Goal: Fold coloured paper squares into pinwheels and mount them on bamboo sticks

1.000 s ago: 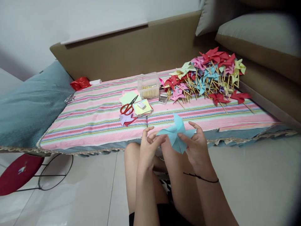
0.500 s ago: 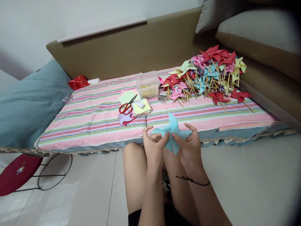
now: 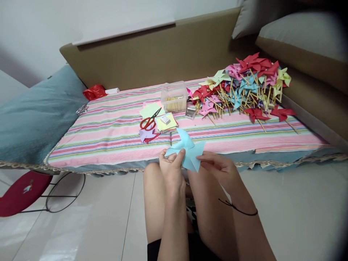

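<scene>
Blue pinwheel (image 3: 190, 153), blades splayed, one pointing toward the paper stack (image 3: 172, 125)

Left hand (image 3: 172, 167) clamps its middle, thumb uppermost; whether the right hand (image 3: 222, 171) grips, I cannot tell. Scissors (image 3: 154, 117) lie beyond.

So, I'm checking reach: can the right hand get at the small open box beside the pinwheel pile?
Probably yes, perhaps with a lean: the left hand holds the blue paper pinwheel, the right hand is only at its edge, and the striped cloth before the small open box looks free.

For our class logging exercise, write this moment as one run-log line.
left hand: pinching blue pinwheel; right hand: at its edge; pinwheel pile: on striped cloth
</scene>
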The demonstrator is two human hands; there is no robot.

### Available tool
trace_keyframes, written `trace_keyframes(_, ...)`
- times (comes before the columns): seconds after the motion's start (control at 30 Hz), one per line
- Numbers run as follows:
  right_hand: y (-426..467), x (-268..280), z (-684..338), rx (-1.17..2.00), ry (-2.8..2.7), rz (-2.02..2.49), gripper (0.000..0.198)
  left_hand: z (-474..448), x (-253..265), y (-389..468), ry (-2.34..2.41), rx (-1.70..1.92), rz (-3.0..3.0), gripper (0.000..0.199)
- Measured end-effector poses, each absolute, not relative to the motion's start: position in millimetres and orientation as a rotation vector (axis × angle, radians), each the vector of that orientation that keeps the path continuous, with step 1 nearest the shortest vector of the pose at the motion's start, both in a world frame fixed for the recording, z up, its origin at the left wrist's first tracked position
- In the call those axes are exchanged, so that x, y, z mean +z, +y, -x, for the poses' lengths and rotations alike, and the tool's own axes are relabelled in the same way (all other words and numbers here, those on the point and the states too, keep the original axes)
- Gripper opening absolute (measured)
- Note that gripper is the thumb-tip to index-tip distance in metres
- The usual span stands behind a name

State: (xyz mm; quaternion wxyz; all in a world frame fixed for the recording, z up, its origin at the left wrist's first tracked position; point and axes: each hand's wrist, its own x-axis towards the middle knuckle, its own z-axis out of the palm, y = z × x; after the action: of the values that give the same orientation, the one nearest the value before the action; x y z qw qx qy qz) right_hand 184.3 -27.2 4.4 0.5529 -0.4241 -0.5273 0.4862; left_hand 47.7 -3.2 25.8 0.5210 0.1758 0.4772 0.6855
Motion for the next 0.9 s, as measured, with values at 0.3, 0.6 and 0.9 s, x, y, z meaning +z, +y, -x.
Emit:
trace_keyframes(0.3,-26.7,16.5,-160.6,1.078,-0.863,1.104,0.011,-59.7,28.1,-10.5,1.204,1.540,-0.546,0.069)
trace_keyframes(0.6,-26.7,21.8,-152.4,0.989,-0.724,1.235,0.017,-63.6,26.5,-13.5,1.190,1.505,-0.609,0.061)
trace_keyframes(0.9,-26.3,32.2,-143.7,0.955,-0.628,1.233,0.014,-65.1,29.4,-15.4,1.183,1.505,-0.606,0.062)
